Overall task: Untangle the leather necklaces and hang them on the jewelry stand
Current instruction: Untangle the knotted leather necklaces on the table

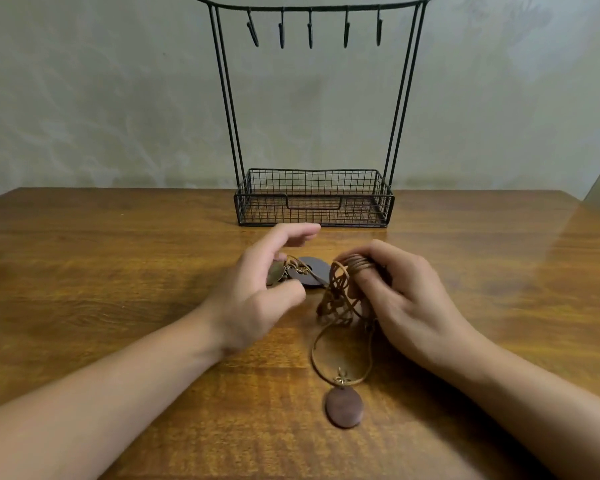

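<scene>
1. Head view, centre of the frame: the tangle of leather cords [340, 296] sits on the wooden surface [118, 271] between the two hands, just below the wire basket of the jewelry stand [312, 199].
2. Right hand [406, 299], right of centre: its fingers curl round the tangle, and several turns of cord are wound over one finger [359, 268]. The knot lies directly against this hand, on its left side in the frame.
3. Left hand [257, 292], left of centre: the fingers are loosely curved and spread above a cluster of dark pendants [312, 271]. Whether thumb and finger pinch a cord there cannot be told; the contact is hidden by the hand itself.
4. Long axis: one loop of cord runs from the tangle toward the lower centre of the frame and ends in an oval wooden pendant [343, 407], which lies flat on the surface, apart from both hands. A second run leads from the tangle leftward to the pendant cluster.
5. Governing relation, as a judgement: the right hand is nearer the knot and anchors it; the left hand is nearer the pendant cluster and is best placed to draw a strand away to the left.
6. Hooks [310, 29] along the top bar, upper centre, carry nothing; no necklace is hung yet.
</scene>
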